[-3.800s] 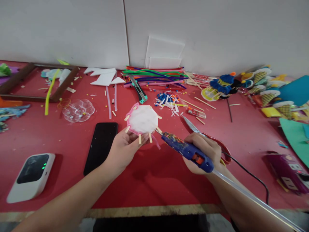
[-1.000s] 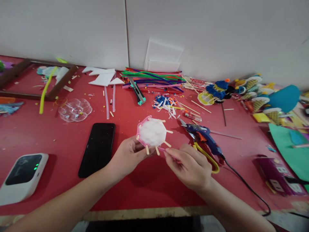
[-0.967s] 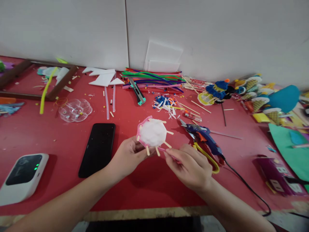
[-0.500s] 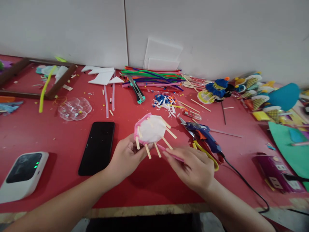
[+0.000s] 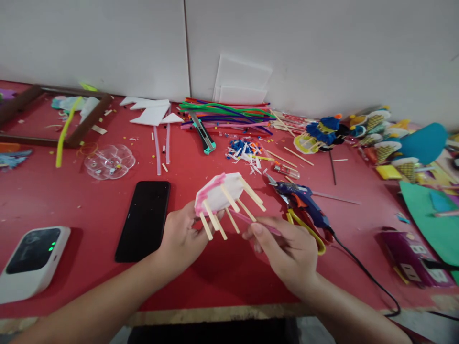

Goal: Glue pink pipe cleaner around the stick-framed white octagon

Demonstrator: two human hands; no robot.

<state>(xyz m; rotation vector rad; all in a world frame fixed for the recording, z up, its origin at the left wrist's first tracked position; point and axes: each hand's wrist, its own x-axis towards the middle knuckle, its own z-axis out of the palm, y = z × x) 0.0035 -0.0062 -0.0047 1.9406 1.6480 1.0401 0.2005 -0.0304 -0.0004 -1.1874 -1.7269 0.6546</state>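
A white disc with several wooden sticks standing out of it is held above the table. A pink pipe cleaner runs along its left edge between the sticks. My left hand grips the disc from below and the left, its fingertips partly hidden under it. The loose end of the pink pipe cleaner stretches to the right, pinched between the thumb and fingers of my right hand.
Behind lie a bundle of colored pipe cleaners and a utility knife. A phone and a white device are at the left. The blue glue gun, scissors and a purple box are at the right.
The disc has been tilted, so its sticks now point more toward me and down. My right hand has turned, showing its thumb on the pink pipe cleaner.
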